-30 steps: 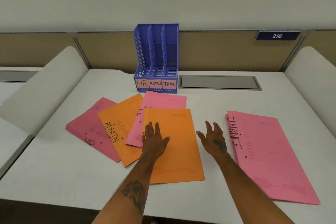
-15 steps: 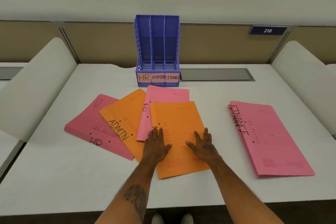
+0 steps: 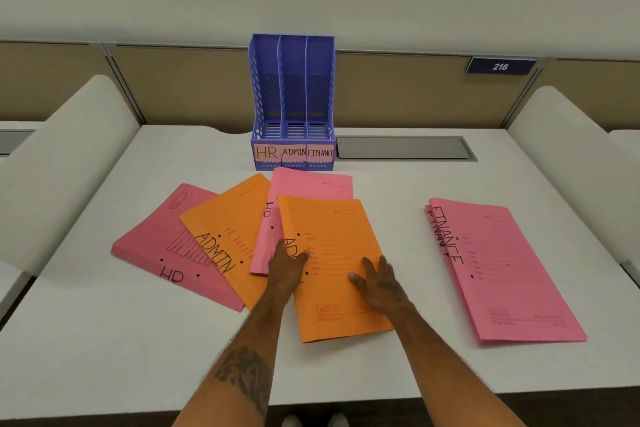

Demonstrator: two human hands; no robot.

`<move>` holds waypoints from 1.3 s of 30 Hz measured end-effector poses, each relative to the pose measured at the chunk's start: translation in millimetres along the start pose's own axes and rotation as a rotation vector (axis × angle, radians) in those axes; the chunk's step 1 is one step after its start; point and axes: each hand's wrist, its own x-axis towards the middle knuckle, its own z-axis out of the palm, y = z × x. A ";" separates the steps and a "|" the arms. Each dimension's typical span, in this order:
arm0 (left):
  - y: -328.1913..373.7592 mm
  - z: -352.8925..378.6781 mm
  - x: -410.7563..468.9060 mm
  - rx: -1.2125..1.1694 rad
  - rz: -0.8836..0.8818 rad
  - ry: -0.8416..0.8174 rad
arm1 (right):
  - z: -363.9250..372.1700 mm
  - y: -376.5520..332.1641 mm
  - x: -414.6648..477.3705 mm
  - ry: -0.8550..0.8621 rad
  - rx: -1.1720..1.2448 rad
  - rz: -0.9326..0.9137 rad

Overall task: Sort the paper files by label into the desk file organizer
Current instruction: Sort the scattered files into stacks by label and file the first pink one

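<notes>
Illumination bright, even, diffuse. Shadows faint and soft-edged on white desk [image 3: 104, 340]. Wide-angle distortion: partition [image 3: 398, 94] top bows toward frame edges. Overall focus slightly soft; fine print on front orange folder [image 3: 332, 225] unreadable.

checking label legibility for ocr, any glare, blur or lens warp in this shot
Head view: soft even light, no glare; organizer labels read sharp; wide-angle lens bows the partition; left hand covers part of the label on the top orange file.
</notes>
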 end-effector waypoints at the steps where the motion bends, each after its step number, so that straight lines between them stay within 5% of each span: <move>1: 3.3 -0.3 1.7 -0.042 -0.002 -0.014 | -2.7 -0.9 0.5 0.002 0.012 -0.005; 11: 87.5 -38.8 4.4 -0.381 0.081 -0.027 | -94.0 -21.4 24.6 0.112 0.813 -0.017; 16: 96.0 -67.9 8.6 -0.415 0.073 -0.050 | -127.1 -27.4 30.2 -0.046 1.144 -0.097; 21: 86.8 -83.9 12.5 -0.430 0.033 -0.016 | -125.3 -48.5 27.4 -0.068 1.157 -0.151; 28: 25.4 -121.3 27.9 -0.085 -0.266 0.477 | -118.0 -61.6 24.9 0.037 1.135 -0.125; 32: -0.9 -132.6 38.8 0.186 -0.430 0.400 | -114.4 -55.5 26.9 0.066 1.193 -0.106; 39: 0.5 -129.0 58.8 0.164 -0.584 0.373 | -108.2 -46.4 24.2 0.116 1.152 -0.061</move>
